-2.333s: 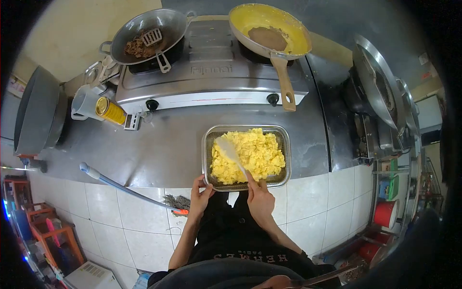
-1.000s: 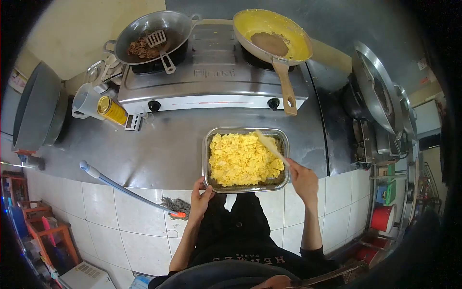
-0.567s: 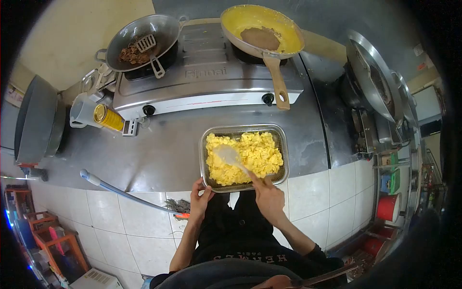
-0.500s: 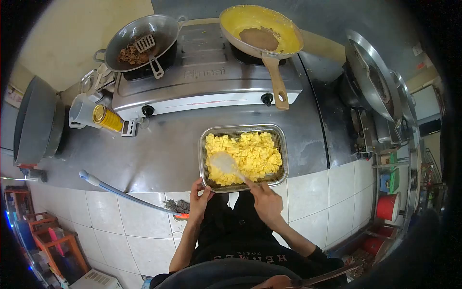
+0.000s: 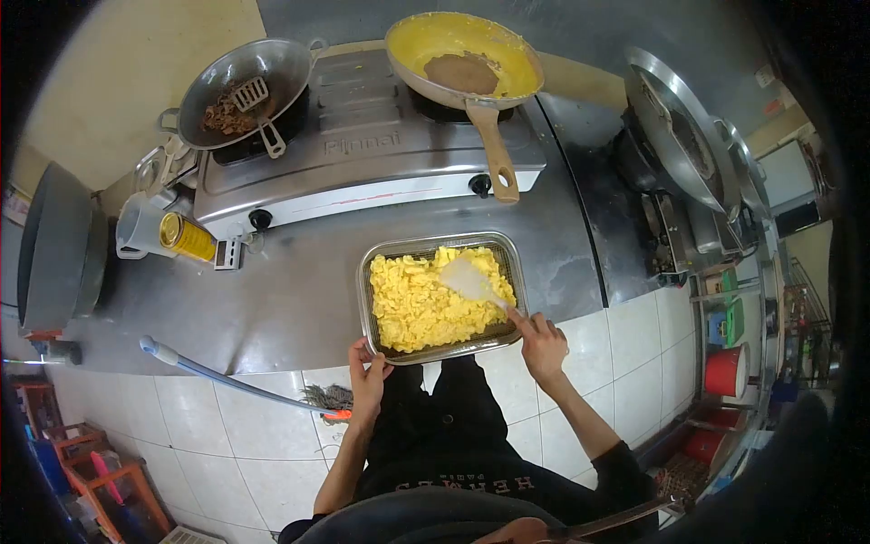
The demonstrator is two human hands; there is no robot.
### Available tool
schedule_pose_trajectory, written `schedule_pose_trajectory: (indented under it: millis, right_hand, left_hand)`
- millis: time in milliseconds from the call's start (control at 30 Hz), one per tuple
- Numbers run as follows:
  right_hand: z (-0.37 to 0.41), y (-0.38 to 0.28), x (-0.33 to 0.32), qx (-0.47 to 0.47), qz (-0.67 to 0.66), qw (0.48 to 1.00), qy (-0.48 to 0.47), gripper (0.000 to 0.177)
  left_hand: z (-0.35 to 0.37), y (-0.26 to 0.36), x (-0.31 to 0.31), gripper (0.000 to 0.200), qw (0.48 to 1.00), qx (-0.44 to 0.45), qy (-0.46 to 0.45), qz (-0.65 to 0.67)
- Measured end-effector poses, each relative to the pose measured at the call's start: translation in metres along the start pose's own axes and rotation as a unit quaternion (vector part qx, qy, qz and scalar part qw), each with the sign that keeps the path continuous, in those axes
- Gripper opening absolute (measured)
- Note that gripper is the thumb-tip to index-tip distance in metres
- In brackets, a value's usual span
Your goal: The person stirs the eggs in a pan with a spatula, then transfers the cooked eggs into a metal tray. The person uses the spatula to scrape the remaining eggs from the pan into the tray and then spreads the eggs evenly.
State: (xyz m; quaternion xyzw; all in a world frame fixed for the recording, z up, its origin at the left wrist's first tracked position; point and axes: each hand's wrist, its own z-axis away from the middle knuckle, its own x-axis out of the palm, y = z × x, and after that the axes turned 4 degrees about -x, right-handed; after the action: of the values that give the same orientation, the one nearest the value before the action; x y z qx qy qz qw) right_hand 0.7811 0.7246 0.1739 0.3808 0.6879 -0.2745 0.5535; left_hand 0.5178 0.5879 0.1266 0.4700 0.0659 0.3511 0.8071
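Yellow scrambled eggs (image 5: 412,304) fill a rectangular metal mesh tray (image 5: 366,317) at the front edge of the steel counter. My left hand (image 5: 367,385) grips the tray's near left corner, thumb against the rim. In my right hand (image 5: 544,349) is the handle of a whitish, translucent rice paddle (image 5: 466,279). Its blade lies on the eggs towards the back right of the tray, and its handle crosses the right rim. My right fingers are closed round the handle just outside that rim.
Behind the tray stands a two-burner gas stove (image 5: 362,145). A wok (image 5: 208,82) holding browned food and a slotted turner (image 5: 258,109) sits on the left burner, a yellow-coated frying pan (image 5: 530,68) on the right. A yellow can (image 5: 188,238) stands beside a clear jug (image 5: 136,227).
The paddle has swept from the left part of the eggs to the back right, my right hand moving right with it. My left hand keeps its hold on the tray corner.
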Motion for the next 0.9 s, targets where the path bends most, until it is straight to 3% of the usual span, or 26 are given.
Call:
schedule_pose_trajectory:
  millis: [67,167,300,400,467,533,567,667,900]
  right_hand:
    - [-0.006,0.003,0.001,0.021,-0.004,1.0,-0.006,0.042]
    - [-0.016,0.01,-0.023,0.129,-0.095,0.985,-0.067,0.036]
    - [-0.023,0.009,-0.073,0.116,-0.118,0.979,-0.119,0.036]
    - [-0.037,-0.024,-0.064,0.111,-0.135,0.978,-0.116,0.035]
    - [-0.031,-0.048,-0.023,0.108,-0.137,0.97,-0.167,0.036]
    - [-0.021,-0.078,-0.021,0.104,-0.172,0.975,-0.096,0.034]
    - [-0.02,-0.084,-0.029,0.11,-0.169,0.974,-0.104,0.034]
    - [-0.011,-0.076,-0.046,0.101,-0.183,0.977,-0.032,0.036]
    - [0.037,-0.009,-0.014,0.032,0.011,0.999,-0.033,0.04]
  left_hand:
    - [0.0,-0.004,0.0,0.036,1.0,0.005,0.002,0.004]
    - [-0.001,-0.006,-0.001,0.035,1.0,0.011,0.006,0.003]
    - [-0.002,-0.012,0.002,0.034,0.999,0.006,0.007,0.036]
    - [-0.004,-0.022,0.005,0.035,0.999,0.011,0.016,0.048]
    - [-0.001,-0.023,0.006,0.035,0.998,0.005,0.012,0.057]
    - [-0.002,-0.022,0.009,0.036,0.998,0.008,0.01,0.069]
    - [0.0,-0.023,0.009,0.035,0.997,-0.002,0.014,0.07]
    - [0.002,-0.023,0.009,0.035,0.997,-0.004,0.021,0.076]
    - [0.007,-0.034,0.016,0.022,0.994,0.039,0.047,0.087]
